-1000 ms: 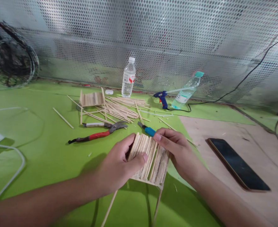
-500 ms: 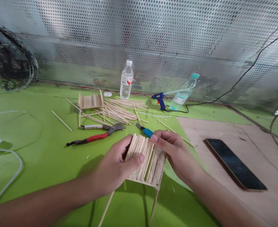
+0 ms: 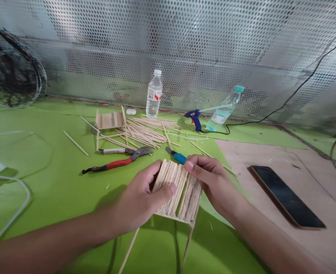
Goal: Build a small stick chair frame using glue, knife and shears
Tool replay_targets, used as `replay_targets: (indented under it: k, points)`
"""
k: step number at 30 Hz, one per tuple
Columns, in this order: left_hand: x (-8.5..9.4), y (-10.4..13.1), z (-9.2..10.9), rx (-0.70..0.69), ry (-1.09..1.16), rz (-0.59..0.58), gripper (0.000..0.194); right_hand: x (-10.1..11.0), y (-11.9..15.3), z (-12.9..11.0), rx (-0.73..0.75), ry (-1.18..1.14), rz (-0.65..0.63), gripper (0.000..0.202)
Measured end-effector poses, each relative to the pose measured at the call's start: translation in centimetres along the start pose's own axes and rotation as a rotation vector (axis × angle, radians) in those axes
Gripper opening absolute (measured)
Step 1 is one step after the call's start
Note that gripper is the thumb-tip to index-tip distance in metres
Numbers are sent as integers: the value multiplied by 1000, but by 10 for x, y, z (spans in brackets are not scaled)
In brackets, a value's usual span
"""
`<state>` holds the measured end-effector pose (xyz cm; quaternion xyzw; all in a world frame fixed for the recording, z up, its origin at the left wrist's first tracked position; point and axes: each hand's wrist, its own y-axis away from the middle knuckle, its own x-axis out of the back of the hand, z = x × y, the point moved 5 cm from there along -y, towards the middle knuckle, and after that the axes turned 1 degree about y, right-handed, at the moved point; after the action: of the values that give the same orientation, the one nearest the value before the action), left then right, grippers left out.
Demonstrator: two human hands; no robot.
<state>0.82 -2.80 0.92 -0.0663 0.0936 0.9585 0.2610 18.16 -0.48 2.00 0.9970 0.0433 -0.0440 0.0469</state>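
Between my hands is a small model of thin wooden sticks (image 3: 172, 190), a slatted panel with long legs pointing down toward me. A narrow gap runs between its slats right of the middle. My left hand (image 3: 145, 196) grips the left side, thumb lying across the top of the slats. My right hand (image 3: 210, 175) pinches the far right edge, its other fingers curled behind and partly hidden. Just beyond the panel lies a blue-handled utility knife (image 3: 179, 158). Red-handled pruning shears (image 3: 119, 163) rest to the left.
Farther back stand a second small stick model (image 3: 110, 121), a pile of loose sticks (image 3: 145, 133), a water bottle (image 3: 154, 95), a blue glue gun (image 3: 195, 118) and a tilted green-capped bottle (image 3: 225, 110). A phone (image 3: 284, 196) lies right. Perforated metal sheet (image 3: 185, 49) rises behind.
The whole view has shifted slightly. Both hands keep their hold on the stick model, with hardly any movement of their own.
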Motion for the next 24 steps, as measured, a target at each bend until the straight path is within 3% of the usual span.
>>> replay_targets:
  k: [18, 24]
  points:
    - [0, 0, 2, 2, -5, -9, 39, -4, 2, 1, -65, -93, -54, 31]
    - [2, 0, 1, 132, -117, -54, 41, -6, 3, 2, -88, -134, -69, 30]
